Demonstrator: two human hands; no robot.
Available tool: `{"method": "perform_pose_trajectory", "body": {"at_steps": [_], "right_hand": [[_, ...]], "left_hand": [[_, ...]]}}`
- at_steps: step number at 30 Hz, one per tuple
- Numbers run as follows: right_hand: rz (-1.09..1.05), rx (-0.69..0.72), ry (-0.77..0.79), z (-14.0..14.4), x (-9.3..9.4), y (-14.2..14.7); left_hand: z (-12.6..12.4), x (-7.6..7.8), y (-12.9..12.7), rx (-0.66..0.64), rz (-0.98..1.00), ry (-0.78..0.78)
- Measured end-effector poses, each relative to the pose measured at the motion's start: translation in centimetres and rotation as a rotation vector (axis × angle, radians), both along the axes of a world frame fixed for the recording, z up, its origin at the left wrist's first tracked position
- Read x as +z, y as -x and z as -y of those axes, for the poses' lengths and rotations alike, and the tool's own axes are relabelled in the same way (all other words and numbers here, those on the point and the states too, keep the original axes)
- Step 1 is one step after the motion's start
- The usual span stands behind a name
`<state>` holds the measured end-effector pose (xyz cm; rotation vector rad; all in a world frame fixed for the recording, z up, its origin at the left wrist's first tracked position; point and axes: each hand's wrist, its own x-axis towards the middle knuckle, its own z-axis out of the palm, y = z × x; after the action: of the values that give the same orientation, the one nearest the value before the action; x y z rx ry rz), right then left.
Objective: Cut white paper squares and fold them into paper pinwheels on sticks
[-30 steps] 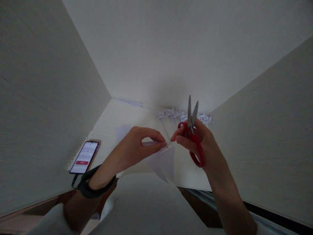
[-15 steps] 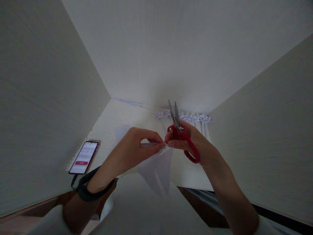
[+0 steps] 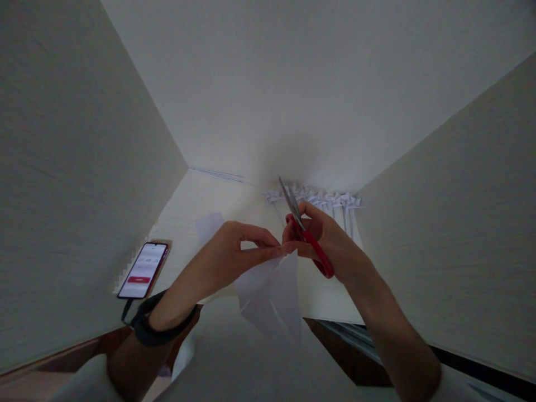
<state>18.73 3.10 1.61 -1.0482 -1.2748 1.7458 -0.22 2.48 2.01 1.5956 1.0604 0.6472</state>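
A white sheet of paper (image 3: 268,296) with slits cut into it hangs from my fingertips. My left hand (image 3: 238,251) pinches its upper edge between thumb and fingers. Close against it, my right hand (image 3: 322,237) touches the paper with its thumb and fingertips, while the red-handled scissors (image 3: 312,237) rest in that same hand. Their blades point up and away from me, slightly apart and clear of the paper. Part of the grip on the handles is hidden behind the fingers.
Folded paper pinwheels on sticks (image 3: 335,200) lie in a row along the back wall. Thin white sticks (image 3: 218,175) are at the back left. Another paper piece (image 3: 209,226) lies beyond my left wrist. A lit phone (image 3: 143,271) sits left. Pale panels enclose the white tabletop (image 3: 180,206).
The scissors have tilted left in my right hand, their blades closer together. The paper has turned, and one corner now stands up beside my right thumb. My left hand has barely moved.
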Motion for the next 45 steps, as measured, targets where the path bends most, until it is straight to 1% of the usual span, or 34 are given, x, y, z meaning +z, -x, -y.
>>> {"method": "perform_pose_trajectory", "body": {"at_steps": [6,8,10,12,15,17,20,22,24,26,28,30,32,34,36,37,41,43,45], "right_hand": [[-0.005,-0.06,-0.024,0.2,-0.1,0.4],[-0.002,-0.079,-0.041,0.3,0.0,0.3],[0.006,-0.123,-0.07,0.4,0.1,0.0],[0.01,-0.138,-0.093,0.6,0.1,-0.5],[-0.034,-0.059,-0.064,1.2,-0.4,-1.5],[-0.062,-0.011,-0.023,1.6,-0.9,-2.0],[0.037,-0.044,0.002,2.3,-1.3,-2.2],[0.154,-0.088,-0.013,2.6,-1.3,-2.2],[0.239,-0.098,-0.035,2.7,-1.0,-2.1],[0.304,-0.057,-0.05,2.6,-0.7,-2.1],[0.385,0.007,-0.071,2.4,-0.5,-2.1],[0.471,0.078,-0.103,2.1,-0.4,-2.0],[0.515,0.13,-0.144,1.8,-0.5,-1.6],[0.516,0.148,-0.176,1.4,-0.7,-1.3],[0.472,0.138,-0.158,1.2,-1.0,-1.0],[0.412,0.129,-0.122,1.0,-1.1,-1.0],[0.087,0.044,0.065,0.7,-1.3,-1.5],[0.018,0.001,0.103,0.6,-1.4,-1.7],[-0.021,-0.008,0.128,0.6,-1.6,-1.9]], "left_hand": [[0.1,0.0,-0.1,0.007,0.041,0.033],[0.1,-0.3,0.0,0.039,0.071,0.031],[0.0,-0.7,0.2,0.116,0.141,0.036],[0.0,-1.3,0.4,0.228,0.242,0.07],[0.1,-2.2,0.4,0.382,0.355,0.123],[0.3,-2.8,0.0,0.464,0.376,0.122],[0.8,-3.6,-0.8,0.527,0.365,0.109],[1.0,-3.9,-1.1,0.5,0.354,0.131],[1.0,-4.0,-0.9,0.406,0.333,0.189],[0.8,-3.7,-0.2,0.267,0.313,0.211],[0.4,-3.3,0.7,0.146,0.313,0.17],[-0.2,-2.9,1.3,0.028,0.313,0.176],[-0.7,-2.7,1.3,-0.101,0.231,0.234],[-1.0,-2.6,0.9,-0.158,0.101,0.253],[-1.2,-2.7,0.4,-0.133,0.049,0.238],[-1.2,-2.8,0.2,-0.109,0.066,0.234],[-1.0,-2.9,0.0,-0.006,0.164,0.229],[-0.8,-2.8,0.0,0.039,0.151,0.207],[-0.6,-2.8,0.0,0.075,0.13,0.175]]}}
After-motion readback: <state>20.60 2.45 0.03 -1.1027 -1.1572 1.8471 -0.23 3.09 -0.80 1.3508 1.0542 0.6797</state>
